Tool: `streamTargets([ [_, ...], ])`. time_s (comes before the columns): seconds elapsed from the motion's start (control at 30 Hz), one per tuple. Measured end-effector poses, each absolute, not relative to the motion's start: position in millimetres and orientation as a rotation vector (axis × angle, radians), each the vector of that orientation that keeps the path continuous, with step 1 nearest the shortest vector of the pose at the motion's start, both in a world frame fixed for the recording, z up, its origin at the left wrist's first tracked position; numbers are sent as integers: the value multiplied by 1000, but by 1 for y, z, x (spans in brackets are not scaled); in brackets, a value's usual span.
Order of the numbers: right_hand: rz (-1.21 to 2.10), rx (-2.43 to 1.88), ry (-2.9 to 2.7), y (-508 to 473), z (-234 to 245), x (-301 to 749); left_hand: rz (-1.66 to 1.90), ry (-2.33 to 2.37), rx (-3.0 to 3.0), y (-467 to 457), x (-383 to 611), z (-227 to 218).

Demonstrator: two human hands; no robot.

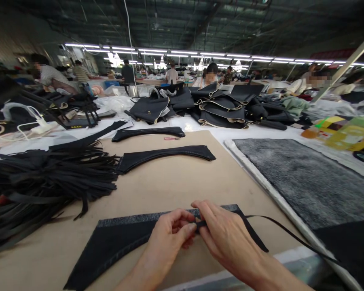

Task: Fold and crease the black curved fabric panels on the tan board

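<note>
A black curved fabric piece [115, 242] lies on the brown board [170, 182] close to me. My left hand [170, 236] pinches a thin black strip [279, 228] against the piece's upper edge. My right hand [227, 238] presses the same strip down beside it, fingers closed on it. The strip trails off to the right over the board's edge. Two more black curved pieces [166, 155] [148, 133] lie farther back on the board.
A heap of black strips [42, 186] covers the left side. A grey fuzzy mat [303, 178] lies at the right. Stacked black fabric parts [218, 107] sit at the back. White cables [27, 121] lie far left. Other people work at distant tables.
</note>
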State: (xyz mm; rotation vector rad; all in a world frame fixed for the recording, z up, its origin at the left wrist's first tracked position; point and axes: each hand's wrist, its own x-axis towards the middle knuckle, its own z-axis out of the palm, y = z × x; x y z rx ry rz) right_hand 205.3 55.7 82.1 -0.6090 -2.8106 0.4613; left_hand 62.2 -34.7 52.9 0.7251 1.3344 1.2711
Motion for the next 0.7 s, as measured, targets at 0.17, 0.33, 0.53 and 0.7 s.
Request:
streamTargets([
  [0.17,785,-568,-2823,54,101,216,1138,1488,814,-50,45,58],
  [0.33,938,-754,-2840,81,109,250,1038,1685,927,-68,15,71],
  [0.53,1323,-853,-2766,126,107,296,878,1943,996,-94,-23,78],
  [0.7,1515,-966,-2680,146,100,312,922,2177,952,-118,-44,68],
])
